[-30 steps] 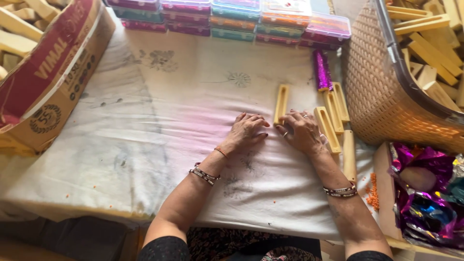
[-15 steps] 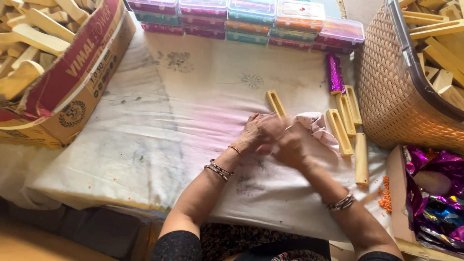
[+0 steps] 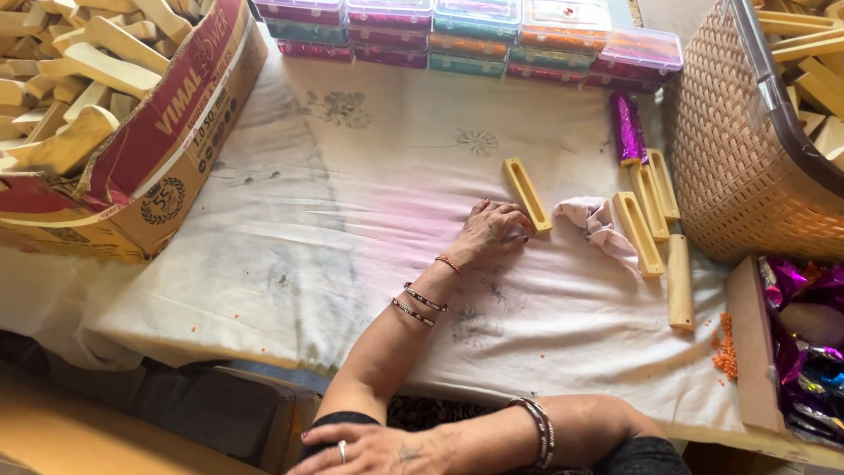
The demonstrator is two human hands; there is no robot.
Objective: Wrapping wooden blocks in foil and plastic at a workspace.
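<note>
My left hand (image 3: pixel 492 233) rests palm down on the white cloth-covered table (image 3: pixel 352 237), holding nothing, its fingertips right beside a slotted wooden block (image 3: pixel 526 193) that lies alone. A crumpled pale pink cloth (image 3: pixel 600 222) lies just to the right of that block. My right hand (image 3: pixel 369 449) has crossed to the bottom of the view and lies flat on my left upper arm, fingers spread, a ring on one finger. Three more wooden blocks (image 3: pixel 649 207) lie in a row near the basket, with a purple glitter roll (image 3: pixel 627 127) beyond them.
A wicker basket (image 3: pixel 747 167) of wooden pieces stands at the right. At left, a cardboard box (image 3: pixel 167 149) is full of wooden pieces. Clear plastic boxes (image 3: pixel 475 40) of coloured material line the far edge. A tray of shiny foil (image 3: pixel 804 352) and orange crumbs (image 3: pixel 725 347) sit at lower right.
Both hands were together over the pink cloth. Now the right hand has drawn back to my left upper arm, the cloth lies loose, and the left hand rests on the table.
</note>
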